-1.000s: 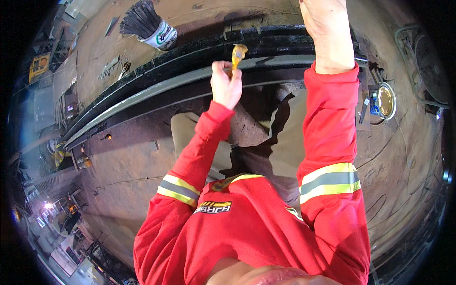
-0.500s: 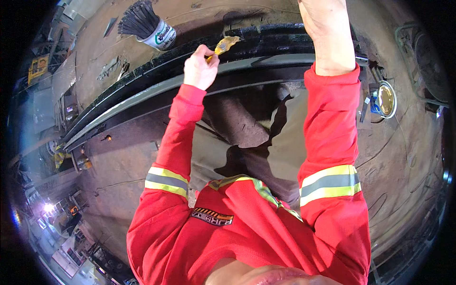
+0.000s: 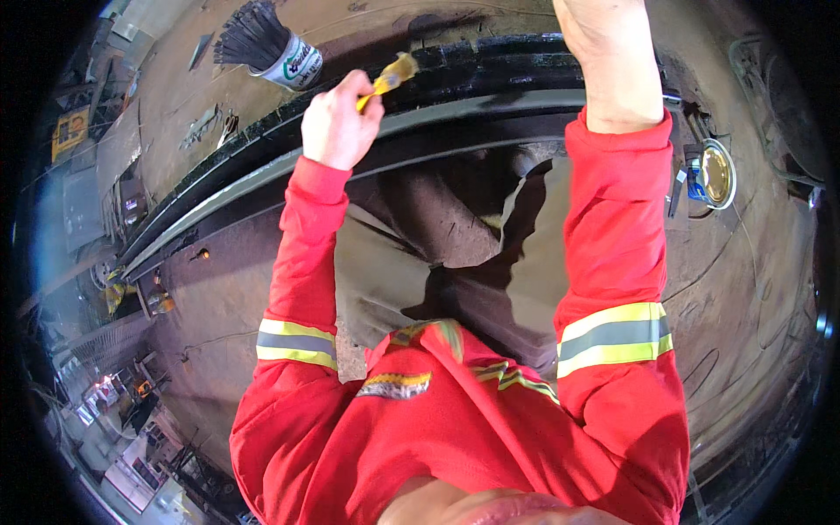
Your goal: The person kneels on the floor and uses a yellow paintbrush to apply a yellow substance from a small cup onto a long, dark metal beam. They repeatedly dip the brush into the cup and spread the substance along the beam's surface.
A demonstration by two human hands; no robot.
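Observation:
My left hand is closed round the yellow handle of a paintbrush. The brush's bristles point up and to the right, above a long black metal beam that has a grey strip along its near side. Only the bare forearm of my right arm shows; it crosses over the beam and leaves the picture at the top edge, so my right hand is hidden from sight.
Behind the beam stands a white bucket full of dark rods. At the right, an open paint can sits on the floor beside the beam's end. Thin cables lie on the right-hand floor. Workshop clutter fills the far left.
My left hand has moved left and slightly nearer with the paintbrush, whose bristles have shifted left. My right forearm has shifted slightly to the right.

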